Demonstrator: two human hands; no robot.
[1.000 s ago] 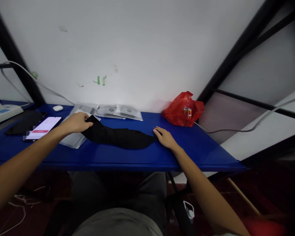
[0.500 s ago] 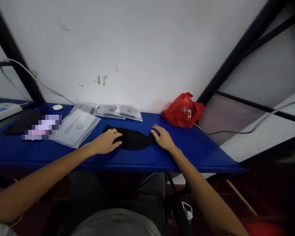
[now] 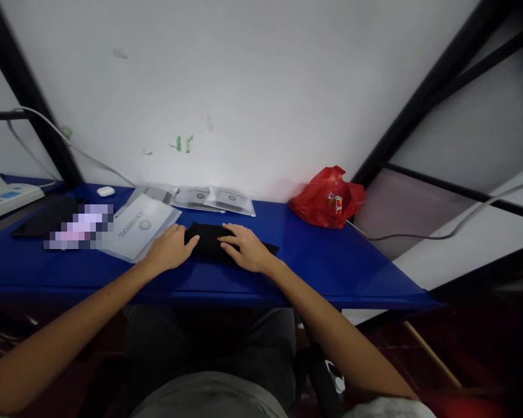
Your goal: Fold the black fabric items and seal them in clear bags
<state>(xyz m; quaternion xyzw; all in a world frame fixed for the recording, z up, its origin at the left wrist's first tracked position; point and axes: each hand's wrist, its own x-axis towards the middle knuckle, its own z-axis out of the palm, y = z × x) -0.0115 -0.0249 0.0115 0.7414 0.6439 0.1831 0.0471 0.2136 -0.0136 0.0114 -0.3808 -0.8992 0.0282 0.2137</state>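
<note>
A folded piece of black cloth lies on the blue table in front of me, with a narrow end pointing right. At its left edge rests my left hand, thumb apart from the fingers and touching the cloth. My right hand lies flat across the cloth's middle and right part, fingers spread. Neither hand grips it. Part of the fabric is hidden under the right hand.
Left of the cloth are printed frosted plastic bags, a black tablet-like slab and a blurred-out phone-like object. More flat bags lie along the wall. A red plastic bag stands at the back right. A power strip sits far left.
My right hand has moved left from the cloth's tip onto its middle. My left hand has slid left to the cloth's edge. The cloth looks flatter on the left.
</note>
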